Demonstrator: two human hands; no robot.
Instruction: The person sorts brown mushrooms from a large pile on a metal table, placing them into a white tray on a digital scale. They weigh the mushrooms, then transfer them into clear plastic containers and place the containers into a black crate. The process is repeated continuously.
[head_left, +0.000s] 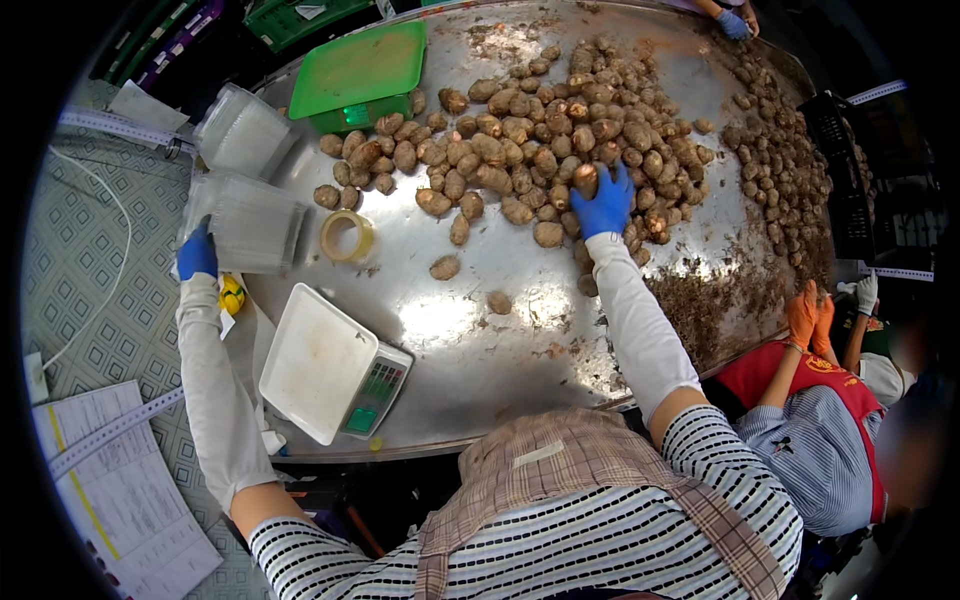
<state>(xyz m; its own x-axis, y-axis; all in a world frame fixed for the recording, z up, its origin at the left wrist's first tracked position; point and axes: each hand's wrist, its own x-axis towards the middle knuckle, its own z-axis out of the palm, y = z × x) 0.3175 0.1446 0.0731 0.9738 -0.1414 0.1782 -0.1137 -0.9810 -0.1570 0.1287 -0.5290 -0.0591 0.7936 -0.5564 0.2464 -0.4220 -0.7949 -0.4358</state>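
Note:
My left hand, in a blue glove, touches the near left side of a stack of clear plastic trays; its fingertips are partly hidden. A second stack of clear trays stands just beyond. My right hand, gloved in blue, reaches into a large heap of small brown taro corms. One corm lies at its thumb and fingers; whether they grip it is unclear. A roll of tape lies right of the trays. Nearer me stands a white digital scale with a bare pan.
A green-topped scale stands at the far left of the metal table. Another corm heap and a black crate are at the right. An orange-gloved co-worker stands nearby; another person's blue-gloved hand shows at the far edge.

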